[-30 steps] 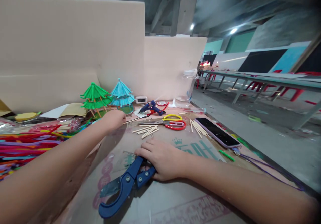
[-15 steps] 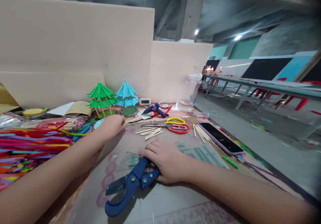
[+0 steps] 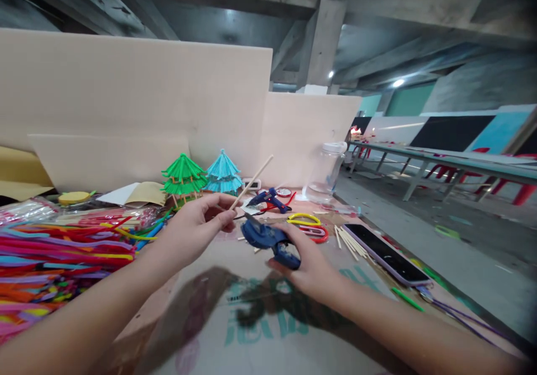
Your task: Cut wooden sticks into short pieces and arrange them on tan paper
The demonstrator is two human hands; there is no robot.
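Observation:
Pinched between the thumb and fingers of my left hand (image 3: 205, 224) is a thin wooden stick (image 3: 257, 174), slanting up to the right. My right hand (image 3: 304, 257) grips the handles of a blue pipe cutter (image 3: 268, 239), raised above the board, its jaws pointing left toward my left hand. Stick and cutter look apart. Behind the cutter lie yellow-handled scissors (image 3: 304, 218) and a red-handled pair (image 3: 319, 235). Short cut sticks (image 3: 350, 243) are piled to the right; others near the cutter are mostly hidden.
A green model pavilion (image 3: 184, 174) and a blue one (image 3: 224, 172) stand at the back. Colourful pipe cleaners (image 3: 62, 257) fill the left side. A glue gun (image 3: 268, 199), a clear jar (image 3: 325, 173) and a phone (image 3: 386, 254) sit further right.
My left hand has come back from beside the pavilions, now showing a stick upright at a slant. The pipe cutter has been lifted and turned by my right hand. The view has tilted up.

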